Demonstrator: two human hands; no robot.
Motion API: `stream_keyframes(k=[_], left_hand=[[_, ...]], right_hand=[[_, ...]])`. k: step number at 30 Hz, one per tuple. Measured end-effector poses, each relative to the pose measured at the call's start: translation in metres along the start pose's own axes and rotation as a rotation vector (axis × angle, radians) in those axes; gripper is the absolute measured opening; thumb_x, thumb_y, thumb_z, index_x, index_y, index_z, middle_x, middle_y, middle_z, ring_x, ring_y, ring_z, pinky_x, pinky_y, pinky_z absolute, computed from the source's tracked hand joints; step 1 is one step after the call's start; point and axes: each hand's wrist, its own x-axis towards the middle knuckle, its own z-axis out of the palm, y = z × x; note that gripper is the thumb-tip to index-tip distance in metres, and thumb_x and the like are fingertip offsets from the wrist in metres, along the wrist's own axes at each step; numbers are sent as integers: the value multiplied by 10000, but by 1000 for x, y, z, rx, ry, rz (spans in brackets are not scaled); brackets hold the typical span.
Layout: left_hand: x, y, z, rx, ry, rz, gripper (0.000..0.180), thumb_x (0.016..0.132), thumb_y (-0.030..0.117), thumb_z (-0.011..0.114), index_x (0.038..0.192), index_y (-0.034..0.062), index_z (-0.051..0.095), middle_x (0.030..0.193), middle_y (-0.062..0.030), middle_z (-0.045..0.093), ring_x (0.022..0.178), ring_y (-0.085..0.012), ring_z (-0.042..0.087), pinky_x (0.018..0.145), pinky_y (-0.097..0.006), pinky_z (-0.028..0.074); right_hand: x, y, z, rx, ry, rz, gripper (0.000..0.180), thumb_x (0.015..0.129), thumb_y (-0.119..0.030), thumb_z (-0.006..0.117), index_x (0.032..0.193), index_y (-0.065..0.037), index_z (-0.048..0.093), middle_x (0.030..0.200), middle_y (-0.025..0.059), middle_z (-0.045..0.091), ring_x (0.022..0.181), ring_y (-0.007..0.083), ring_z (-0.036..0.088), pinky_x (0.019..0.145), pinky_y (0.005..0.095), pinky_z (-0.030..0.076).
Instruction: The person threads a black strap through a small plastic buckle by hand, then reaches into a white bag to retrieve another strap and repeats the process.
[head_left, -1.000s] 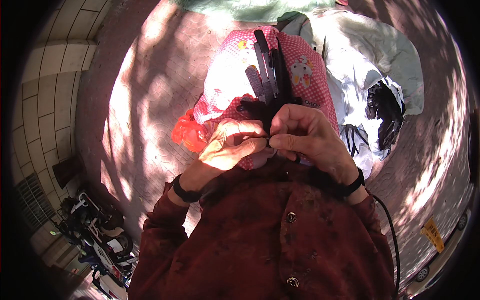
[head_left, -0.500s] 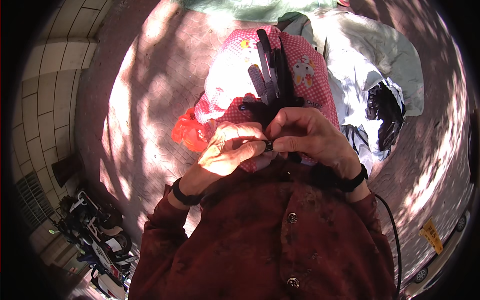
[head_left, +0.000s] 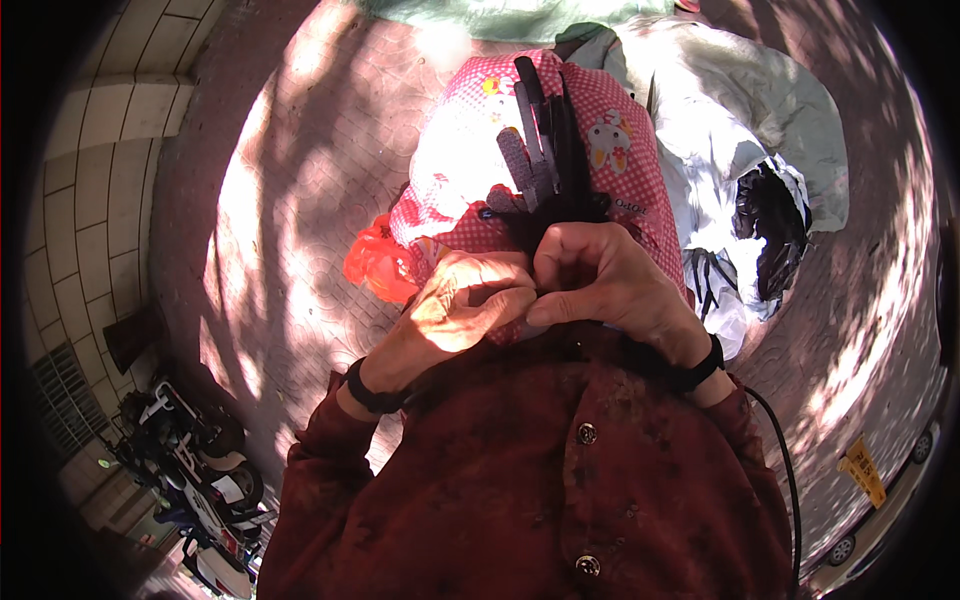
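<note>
My left hand (head_left: 455,305) and my right hand (head_left: 615,285) meet in front of my body, thumbs and fingers closed in a pinch. Their tips almost touch, and whatever lies between them is hidden. Just beyond the fingers, a bundle of dark fabric straps (head_left: 535,145) with a black, fuzzy-looking mass (head_left: 555,212) rests on a pink-and-white checked cloth (head_left: 630,180) with cartoon rabbit prints. This cloth spreads over something bulky before me; I cannot tell what is under it. Each wrist wears a black band.
A crumpled red plastic bag (head_left: 378,262) lies left of the cloth. To the right are white sacks (head_left: 700,150) and a black plastic bag (head_left: 770,235). Green sheeting (head_left: 510,18) lies at the far side. Parked motorbikes (head_left: 205,480) stand lower left, beside a tiled wall (head_left: 95,190).
The small black piece that showed between my thumbs is now covered by them. My right hand has shifted slightly left and down, and the straps have moved a little.
</note>
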Motion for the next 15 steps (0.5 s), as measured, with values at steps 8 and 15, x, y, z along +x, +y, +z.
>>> stream_keyframes(k=[8,15], left_hand=[[-18,-8,4,19,262,129,229,810,-146,585,984,-2,625,934,-98,654,890,-195,644,881,-315,497],[67,-13,-25,186,-42,398,125,765,-87,562,716,26,583,640,-28,538,612,-129,554,835,-346,455]], right_hand=[[-12,-19,2,-94,-74,21,122,873,-100,724,889,-41,617,801,-70,591,766,-7,515,665,197,426],[-16,16,5,63,-201,-43,212,945,-245,642,959,-45,575,819,-59,549,781,10,490,675,201,397]])
